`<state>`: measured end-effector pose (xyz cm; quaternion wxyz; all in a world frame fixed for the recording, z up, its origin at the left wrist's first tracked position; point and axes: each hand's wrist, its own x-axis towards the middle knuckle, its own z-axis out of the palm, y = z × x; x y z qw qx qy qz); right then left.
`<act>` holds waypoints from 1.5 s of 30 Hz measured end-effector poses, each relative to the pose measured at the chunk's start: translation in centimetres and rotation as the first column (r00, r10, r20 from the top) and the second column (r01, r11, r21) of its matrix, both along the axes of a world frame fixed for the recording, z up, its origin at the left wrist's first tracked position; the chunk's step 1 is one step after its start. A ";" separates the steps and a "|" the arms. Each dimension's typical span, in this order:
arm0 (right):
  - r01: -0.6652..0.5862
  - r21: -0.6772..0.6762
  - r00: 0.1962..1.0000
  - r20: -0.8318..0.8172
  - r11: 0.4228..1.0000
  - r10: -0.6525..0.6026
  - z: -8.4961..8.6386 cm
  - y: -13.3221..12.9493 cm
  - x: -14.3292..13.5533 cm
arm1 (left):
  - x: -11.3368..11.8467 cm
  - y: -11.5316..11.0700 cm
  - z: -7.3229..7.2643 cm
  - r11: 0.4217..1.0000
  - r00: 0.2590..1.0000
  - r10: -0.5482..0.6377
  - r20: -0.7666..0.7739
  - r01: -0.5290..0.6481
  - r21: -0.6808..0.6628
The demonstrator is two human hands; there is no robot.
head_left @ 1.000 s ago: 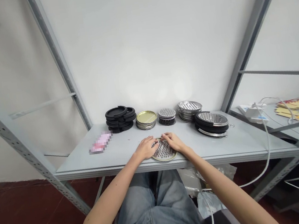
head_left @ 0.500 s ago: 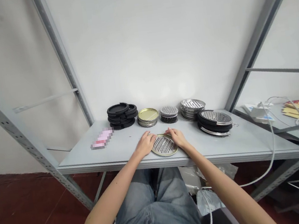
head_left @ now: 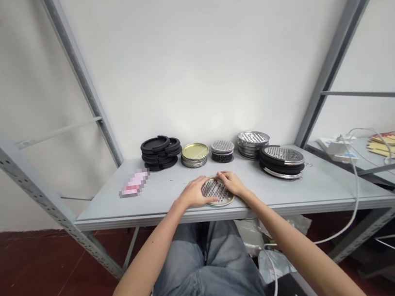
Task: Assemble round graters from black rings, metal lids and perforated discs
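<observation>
A round metal grater disc [head_left: 218, 193] with a gold-coloured rim lies on the grey table near its front edge. My left hand [head_left: 194, 192] grips its left side, thumb reaching along the near part and fingers at the far rim. On the far right of the rim my right hand [head_left: 232, 182] is curled with its fingertips against the edge. Beyond the hands stand a stack of gold-coloured round metal rims [head_left: 194, 154], a stack of small grater discs [head_left: 223, 150] and a stack of larger shiny grater discs [head_left: 253, 142].
Black plastic rings [head_left: 160, 151] are piled at the back left, with a blurred pink item [head_left: 135, 182] before them. On the right, black-rimmed graters [head_left: 282, 160] are stacked. Metal shelf posts [head_left: 79, 76] frame the table [head_left: 110, 209]. A white cable [head_left: 358, 189] hangs at the right.
My left hand has slid further round the disc, its thumb now stretched over the near part. My right hand stays at the right rim, with only a slight shift.
</observation>
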<state>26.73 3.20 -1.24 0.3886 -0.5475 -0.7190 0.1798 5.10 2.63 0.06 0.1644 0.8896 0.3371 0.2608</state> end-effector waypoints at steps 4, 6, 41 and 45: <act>-0.005 -0.006 1.000 -0.015 1.000 0.005 -0.1 0.0 0.0 | 0.1 -0.1 -0.3 0.998 0.995 0.064 -0.074 -0.063 0.020; 0.003 -0.012 1.000 -0.024 1.000 -0.004 -0.2 0.1 0.1 | 0.2 -0.2 -0.4 0.995 0.994 0.095 -0.051 -0.093 0.039; 0.498 0.201 0.639 0.572 0.843 -0.514 10.4 7.2 13.2 | 0.5 -1.0 0.1 0.973 0.989 0.134 0.071 -0.144 0.178; 0.538 0.146 0.607 0.615 0.830 -0.502 9.5 8.0 14.7 | 0.4 -1.2 0.2 0.960 0.977 0.206 0.060 -0.214 0.180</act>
